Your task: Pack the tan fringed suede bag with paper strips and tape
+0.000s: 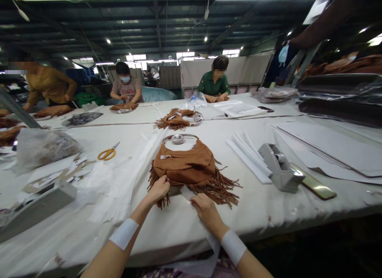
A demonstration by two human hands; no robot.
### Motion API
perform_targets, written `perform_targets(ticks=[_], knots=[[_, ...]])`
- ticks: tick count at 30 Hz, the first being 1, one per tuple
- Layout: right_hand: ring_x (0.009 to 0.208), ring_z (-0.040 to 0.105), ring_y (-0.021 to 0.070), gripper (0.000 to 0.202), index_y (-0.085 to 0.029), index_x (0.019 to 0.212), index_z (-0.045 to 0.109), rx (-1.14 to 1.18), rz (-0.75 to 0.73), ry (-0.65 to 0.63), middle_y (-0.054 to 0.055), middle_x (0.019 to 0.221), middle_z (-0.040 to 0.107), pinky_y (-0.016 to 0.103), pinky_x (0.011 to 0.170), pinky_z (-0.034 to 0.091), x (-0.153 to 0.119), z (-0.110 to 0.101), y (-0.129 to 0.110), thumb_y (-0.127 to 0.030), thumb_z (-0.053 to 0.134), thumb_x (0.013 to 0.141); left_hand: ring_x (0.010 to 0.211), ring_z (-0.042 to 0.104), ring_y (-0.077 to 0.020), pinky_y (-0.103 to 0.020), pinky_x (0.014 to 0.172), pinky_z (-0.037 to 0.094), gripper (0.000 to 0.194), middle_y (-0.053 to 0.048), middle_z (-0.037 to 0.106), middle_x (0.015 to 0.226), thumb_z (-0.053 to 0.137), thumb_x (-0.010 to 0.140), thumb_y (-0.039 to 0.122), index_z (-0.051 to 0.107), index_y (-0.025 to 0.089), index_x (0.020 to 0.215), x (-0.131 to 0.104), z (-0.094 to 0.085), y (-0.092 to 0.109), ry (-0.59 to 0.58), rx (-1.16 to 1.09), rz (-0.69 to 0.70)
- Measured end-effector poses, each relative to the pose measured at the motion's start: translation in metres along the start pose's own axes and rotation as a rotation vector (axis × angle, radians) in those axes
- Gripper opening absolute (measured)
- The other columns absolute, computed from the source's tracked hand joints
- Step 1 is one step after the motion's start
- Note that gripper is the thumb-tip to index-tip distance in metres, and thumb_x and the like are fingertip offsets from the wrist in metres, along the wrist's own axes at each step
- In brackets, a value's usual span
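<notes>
Pale strip [212, 250] trails from my right hand [206, 209], pinched in its grip below the fringed bag [185, 162]; my left hand [159, 188] grasps the bag's near edge.

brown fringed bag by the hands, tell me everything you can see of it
The bag looks like soft suede, slouchy and creased, with fringe fanning out at the sides and bottom. A pale-wrapped pull sits at the front seam's left end. It lies on the table, curved handle pointing away around a pale coil. The left hand pinches its lower left edge.
</notes>
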State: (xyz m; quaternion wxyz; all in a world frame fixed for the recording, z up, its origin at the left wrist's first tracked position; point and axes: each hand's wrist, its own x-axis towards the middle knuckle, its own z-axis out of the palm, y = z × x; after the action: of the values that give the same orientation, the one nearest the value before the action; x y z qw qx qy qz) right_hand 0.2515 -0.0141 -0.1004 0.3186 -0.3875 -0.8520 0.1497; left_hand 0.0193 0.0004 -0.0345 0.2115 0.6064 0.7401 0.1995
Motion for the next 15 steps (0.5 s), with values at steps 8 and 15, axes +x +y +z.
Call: perform_targets(ticks=[8,15], knots=[[0.104,0.053,0.0214,0.042,-0.017,0.111,0.060,-0.086,-0.082,-0.126,0.009,0.115,0.063,0.035,0.090,0.040,0.007,0.022,-0.024,0.002,0.044,0.077,0.080,0.061,-0.0187,-0.026,0.069,0.044,0.018,-0.008,0.064,0.086,0.038,0.081,0.014,0.056,0.015,0.083,-0.002,-0.013,0.011,0.008,-0.132,-0.057],[0.103,0.058,0.0304,0.033,-0.010,0.114,0.060,-0.173,0.016,-0.137,0.019,0.110,0.066,0.049,0.091,0.042,0.036,0.050,-0.027,-0.010,0.041,0.088,0.075,0.058,-0.0171,-0.025,0.064,0.043,0.015,-0.005,0.060,0.078,0.037,0.080,0.011,0.050,0.017,0.077,-0.008,-0.027,0.027,-0.025,-0.226,-0.095]])
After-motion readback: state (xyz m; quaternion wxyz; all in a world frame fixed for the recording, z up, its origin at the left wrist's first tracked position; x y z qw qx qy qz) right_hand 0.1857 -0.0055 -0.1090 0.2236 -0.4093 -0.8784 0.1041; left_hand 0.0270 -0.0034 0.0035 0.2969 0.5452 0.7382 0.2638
